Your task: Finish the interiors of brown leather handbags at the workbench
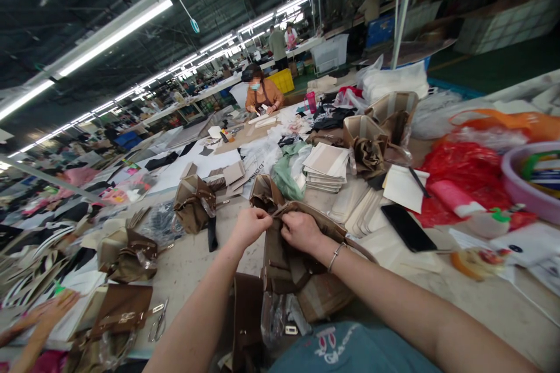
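A brown handbag (pixel 280 259) with a tan lining lies tilted against my front, its opening toward me and the table. My left hand (pixel 252 226) pinches the upper edge of the bag at its far corner. Right beside it, my right hand (pixel 303 232) is closed on the same rim, fingers curled over the edge. What lies between the fingertips is too small to make out. Clear plastic wrap and a brown flap (pixel 247 320) hang at the bag's near side. Another brown bag (pixel 265 192) stands just beyond my hands.
Several brown bags (pixel 195 204) stand to the left, near scissors (pixel 158 322). A co-worker's hands (pixel 50 315) are at the lower left. On the right lie stacked panels (pixel 326 166), a black phone (pixel 408 227), a tape roll (pixel 475 265) and a purple basin (pixel 511 175). Across sits a person (pixel 273 93).
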{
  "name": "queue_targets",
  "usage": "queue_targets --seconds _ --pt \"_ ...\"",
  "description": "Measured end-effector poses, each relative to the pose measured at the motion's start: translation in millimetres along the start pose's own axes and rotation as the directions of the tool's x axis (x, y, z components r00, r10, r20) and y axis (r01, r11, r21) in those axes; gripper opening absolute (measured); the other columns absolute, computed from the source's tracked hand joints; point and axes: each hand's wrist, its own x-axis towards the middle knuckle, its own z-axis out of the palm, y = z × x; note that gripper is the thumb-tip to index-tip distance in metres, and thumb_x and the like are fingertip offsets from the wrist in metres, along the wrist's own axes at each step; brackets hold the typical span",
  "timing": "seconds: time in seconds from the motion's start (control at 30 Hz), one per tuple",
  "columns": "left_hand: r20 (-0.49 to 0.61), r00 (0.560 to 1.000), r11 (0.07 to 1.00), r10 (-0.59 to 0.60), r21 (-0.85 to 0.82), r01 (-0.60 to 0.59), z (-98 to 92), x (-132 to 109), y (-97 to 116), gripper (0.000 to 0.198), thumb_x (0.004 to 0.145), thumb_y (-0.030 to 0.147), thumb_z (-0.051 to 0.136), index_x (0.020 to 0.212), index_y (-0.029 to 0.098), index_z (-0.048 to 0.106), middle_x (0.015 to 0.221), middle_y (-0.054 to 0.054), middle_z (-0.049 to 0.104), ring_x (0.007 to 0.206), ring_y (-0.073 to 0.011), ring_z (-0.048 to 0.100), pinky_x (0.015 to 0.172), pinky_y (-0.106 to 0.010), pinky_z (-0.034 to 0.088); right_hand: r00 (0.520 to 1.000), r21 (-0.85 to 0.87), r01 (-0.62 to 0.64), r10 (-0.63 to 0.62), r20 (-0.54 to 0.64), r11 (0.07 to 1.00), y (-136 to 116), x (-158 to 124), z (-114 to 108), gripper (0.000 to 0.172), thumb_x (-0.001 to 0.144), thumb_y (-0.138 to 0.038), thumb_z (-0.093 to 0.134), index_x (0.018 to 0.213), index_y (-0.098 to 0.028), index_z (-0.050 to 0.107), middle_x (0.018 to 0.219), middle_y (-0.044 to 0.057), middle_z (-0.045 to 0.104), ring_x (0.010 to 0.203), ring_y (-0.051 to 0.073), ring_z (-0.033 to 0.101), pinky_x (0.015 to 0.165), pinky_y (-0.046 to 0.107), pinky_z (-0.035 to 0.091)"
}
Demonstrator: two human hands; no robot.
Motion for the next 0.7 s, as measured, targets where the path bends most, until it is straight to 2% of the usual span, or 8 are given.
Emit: queue_targets --seconds 0.23,0.37,0.53,0.7 --pt "-0.029 1.000 1.000 -0.010 -0.018 0.010 2.7 2 -7 0.020 0.063 0.026 0.048 0.049 0.015 0.056 0.044 0.003 0.045 0.049 -0.0102 0.044 0.047 -0.020 0.028 0.997 -0.006 0.075 -0.075 -0.005 0.997 4 -1 0 0.012 0.074 -0.020 0.049 0.076 -0.016 0.060 0.076 0.006 0.063 0.072 0.016 0.056 0.064 0.026 0.038" --pt "-0.070 0.996 0.999 -0.053 0.001 0.053 2.8 2 -3 0.020 0.063 0.026 0.048 0.049 0.015 0.057 0.043 0.003 0.045 0.051 -0.0108 0.046 0.048 -0.020 0.028 0.993 -0.013 0.116 -0.116 -0.017 0.993 6 -1 -1 0.011 0.074 -0.021 0.049 0.074 -0.016 0.059 0.074 0.005 0.062 0.071 0.016 0.055 0.064 0.026 0.038" --pt "-0.136 0.989 0.998 -0.050 0.030 0.055 5.4 -1 2 0.021 0.064 0.024 0.049 0.049 0.015 0.059 0.043 0.003 0.045 0.052 -0.0104 0.046 0.049 -0.020 0.029 0.989 -0.022 0.145 -0.145 -0.005 0.989 6 -2 -3 0.010 0.074 -0.021 0.050 0.073 -0.016 0.058 0.072 0.005 0.062 0.071 0.016 0.055 0.064 0.026 0.038" --pt "-0.160 0.987 0.999 0.018 -0.043 -0.026 14.8 -9 -3 0.019 0.065 0.022 0.049 0.060 0.014 0.065 0.050 0.003 0.052 0.054 -0.0099 0.047 0.051 -0.019 0.032 0.992 -0.065 0.129 -0.128 0.006 0.990 5 -1 -5 0.013 0.076 -0.022 0.048 0.078 -0.015 0.059 0.076 0.007 0.062 0.074 0.018 0.055 0.067 0.028 0.039"
